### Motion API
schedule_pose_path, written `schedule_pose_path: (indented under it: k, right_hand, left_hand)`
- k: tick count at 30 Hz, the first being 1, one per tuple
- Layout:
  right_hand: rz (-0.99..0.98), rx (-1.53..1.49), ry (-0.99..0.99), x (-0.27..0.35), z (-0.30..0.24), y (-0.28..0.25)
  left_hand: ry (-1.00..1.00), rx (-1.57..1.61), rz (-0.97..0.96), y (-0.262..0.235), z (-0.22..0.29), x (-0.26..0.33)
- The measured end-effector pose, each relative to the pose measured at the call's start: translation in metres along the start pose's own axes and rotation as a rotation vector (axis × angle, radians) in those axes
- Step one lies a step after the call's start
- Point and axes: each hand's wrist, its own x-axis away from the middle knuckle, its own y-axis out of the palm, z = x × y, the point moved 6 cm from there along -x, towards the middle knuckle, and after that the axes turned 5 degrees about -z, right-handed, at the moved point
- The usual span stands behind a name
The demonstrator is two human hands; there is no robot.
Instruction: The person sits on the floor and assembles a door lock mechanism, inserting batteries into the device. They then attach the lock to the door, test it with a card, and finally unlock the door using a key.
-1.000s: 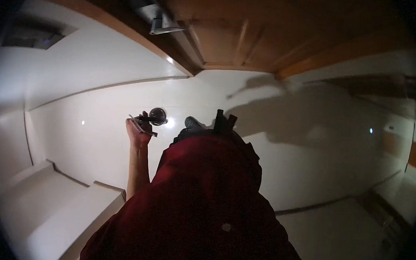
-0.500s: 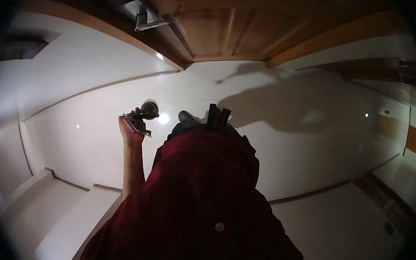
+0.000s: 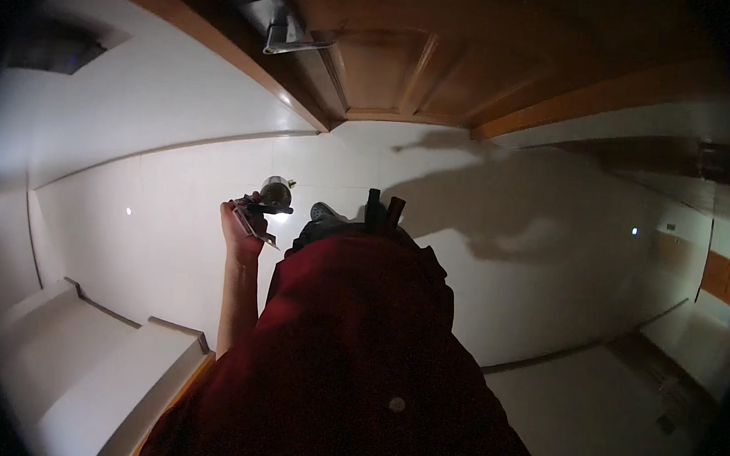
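Fingers of the left hand (image 3: pixel 237 235), seen from above through the head camera that I follow remotely, are closed around an angular piece (image 3: pixel 258 226) with pale flat edges and dark parts; its exact kind is too small for me to tell. A round, shiny container (image 3: pixel 276 192) lies just beyond the fingertips, on the side toward the door, with a small yellowish-green bit (image 3: pixel 292 183) at its rim. I cannot tell whether the container is gripped, joined to the angular piece or merely behind it. The right hand is out of view, so I cannot tell the state of its fingers.

Surroundings: below the hand spreads a pale floor (image 3: pixel 183 192); a grey shoe (image 3: pixel 328 212) shows past the dark red shirt (image 3: pixel 344 302); a brown door (image 3: pixel 383 70) with a metal handle (image 3: pixel 289 39) stands ahead.

Hazards, in my judgement: with one hand visibly bearing the load, a loosened grasp could let the angular piece slip. If the container depends on that same grasp, a turn of the wrist could tip it and lose anything inside. Uneven light and the broad shadow (image 3: pixel 517 200) could hide an obstacle, causing a stumble or a knock against the door frame (image 3: pixel 249 66).
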Motion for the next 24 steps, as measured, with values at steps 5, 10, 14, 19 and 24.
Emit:
schedule_pose_path:
  k: [5,10,14,19,24]
  right_hand:
    - [-0.028,0.087,0.046,0.003,0.012,0.001]
    - [-0.039,0.322,0.089,0.01,0.005,-0.029]
    - [0.281,0.529,-0.534,-0.002,-0.234,-0.114]
    - [0.148,0.292,-1.45,0.18,-0.54,-0.028]
    - [0.142,0.394,-1.702,0.211,-0.571,0.074]
  left_hand:
    - [-0.112,-0.123,-0.265,-0.037,-0.013,-0.025]
    - [0.052,-0.224,0.049,-0.01,-0.017,-0.031]
    - [0.015,-0.246,-0.113,0.009,-0.012,-0.034]
    - [-0.083,-0.173,-0.268,0.057,0.01,-0.041]
    - [-0.233,-0.032,-0.593,0.062,0.039,-0.043]
